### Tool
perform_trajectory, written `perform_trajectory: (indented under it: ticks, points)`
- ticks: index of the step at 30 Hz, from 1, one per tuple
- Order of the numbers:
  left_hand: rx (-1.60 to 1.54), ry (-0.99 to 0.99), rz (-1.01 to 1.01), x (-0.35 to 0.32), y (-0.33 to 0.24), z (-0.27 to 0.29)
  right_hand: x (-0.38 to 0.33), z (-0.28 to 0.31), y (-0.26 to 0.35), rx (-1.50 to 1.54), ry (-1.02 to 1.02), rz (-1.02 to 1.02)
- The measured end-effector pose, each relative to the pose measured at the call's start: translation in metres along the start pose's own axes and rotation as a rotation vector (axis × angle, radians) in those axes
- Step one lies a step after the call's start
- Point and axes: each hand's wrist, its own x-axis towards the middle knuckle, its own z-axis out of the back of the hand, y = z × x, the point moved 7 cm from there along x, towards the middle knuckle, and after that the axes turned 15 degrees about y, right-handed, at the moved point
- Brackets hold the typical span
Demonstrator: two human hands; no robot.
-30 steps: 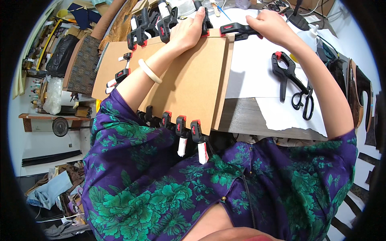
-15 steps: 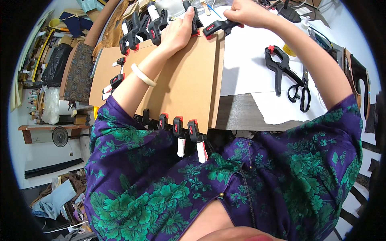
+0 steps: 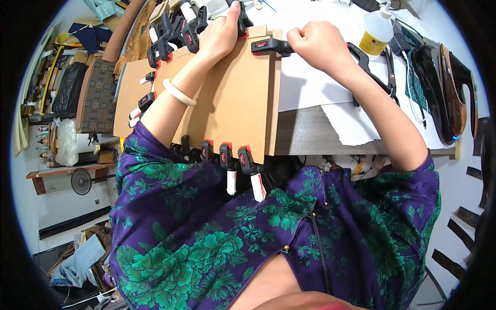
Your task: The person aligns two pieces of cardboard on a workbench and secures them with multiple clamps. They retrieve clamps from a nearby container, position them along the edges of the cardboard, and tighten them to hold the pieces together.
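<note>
Brown boards (image 3: 235,98) lie layered in front of me, with black and red spring clamps along their far and near edges. My left hand (image 3: 221,37) is closed over the boards' far edge, thumb pointing away beside a far clamp (image 3: 243,23); its other fingers are mostly hidden. In a fist, my right hand (image 3: 321,47) holds the handle end of another spring clamp (image 3: 267,46). That clamp lies sideways, with its red-padded jaw at the boards' right edge near the far corner. Whether the jaw grips the boards is hard to tell.
Near-edge clamps (image 3: 226,156) have white-wrapped handles pointing toward me. To the right lie white paper (image 3: 305,88), a loose clamp (image 3: 364,59) and black scissors (image 3: 391,77), partly behind my forearm. A yellow-labelled bottle (image 3: 376,31) and a green cutting mat (image 3: 413,82) are beyond.
My right hand has brought its clamp nearer to me, from the far right corner to the boards' right edge. The left hand keeps its hold. The whole view has shifted slightly.
</note>
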Motion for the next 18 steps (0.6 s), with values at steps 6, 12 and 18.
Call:
perform_trajectory:
  ticks: [6, 12, 18]
  points:
    - [-0.096, 0.007, 0.179, 0.014, 0.065, 0.006, 0.003, 0.012, 0.033, -0.092, 0.065, 0.180]
    - [-0.702, -0.002, -0.006, 0.019, 0.027, 0.017, 0.022, 0.053, -0.013, 0.008, 0.134, 0.108]
    - [-0.786, -0.004, -0.037, 0.027, 0.065, 0.069, 0.008, 0.070, -0.061, -0.015, 0.135, 0.032]
